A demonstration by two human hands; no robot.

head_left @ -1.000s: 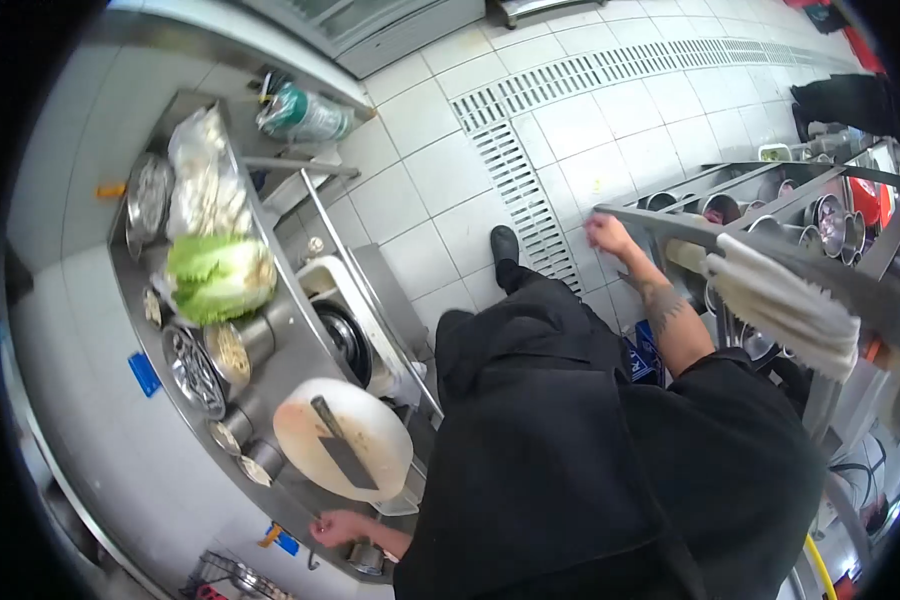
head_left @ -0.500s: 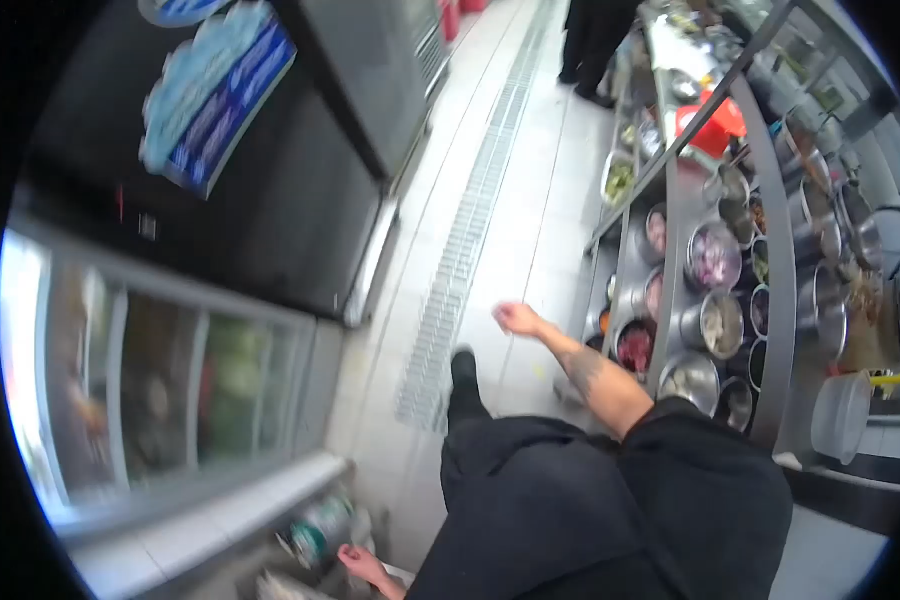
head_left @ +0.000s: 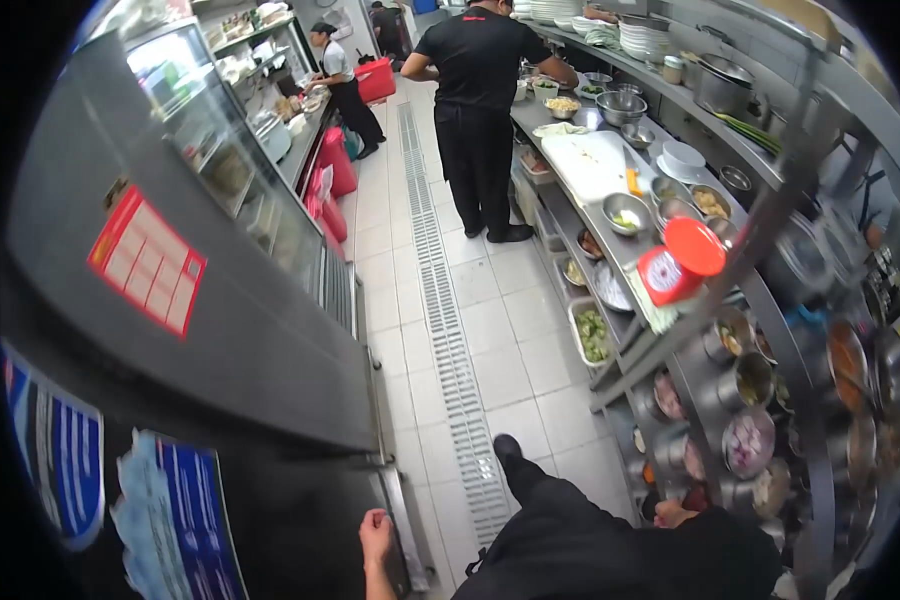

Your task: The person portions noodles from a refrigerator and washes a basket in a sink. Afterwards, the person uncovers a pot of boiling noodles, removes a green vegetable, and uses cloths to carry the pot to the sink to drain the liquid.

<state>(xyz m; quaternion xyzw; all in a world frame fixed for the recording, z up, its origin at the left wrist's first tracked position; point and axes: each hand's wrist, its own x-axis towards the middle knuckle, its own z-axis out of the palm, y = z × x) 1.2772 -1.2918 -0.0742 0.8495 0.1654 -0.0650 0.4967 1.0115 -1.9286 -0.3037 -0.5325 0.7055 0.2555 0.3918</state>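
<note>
My left hand (head_left: 375,535) hangs low beside the dark cabinet (head_left: 280,520), close to its metal bottom edge. Its fingers are loosely curled, and nothing shows in them. My right hand (head_left: 675,513) is by my thigh, next to the steel rack of ingredient bowls. Its fingers are folded in, with no object visible in the hand. Nearest to it on the rack is a steel bowl of chopped purple onion (head_left: 748,445). My leg and black shoe (head_left: 508,447) are stretched forward onto the tiles beside the floor drain.
A floor drain grate (head_left: 440,290) runs along the aisle. Ahead, a person in black (head_left: 480,110) stands at the counter, which holds a white cutting board (head_left: 585,165) and a red kitchen scale (head_left: 670,275). Farther left, another person (head_left: 340,85) works near red bins (head_left: 337,160).
The view has tilted up and advanced along the aisle, bringing the co-workers and counter into sight. My right hand has swung back to my thigh; my left hand has come forward beside the cabinet.
</note>
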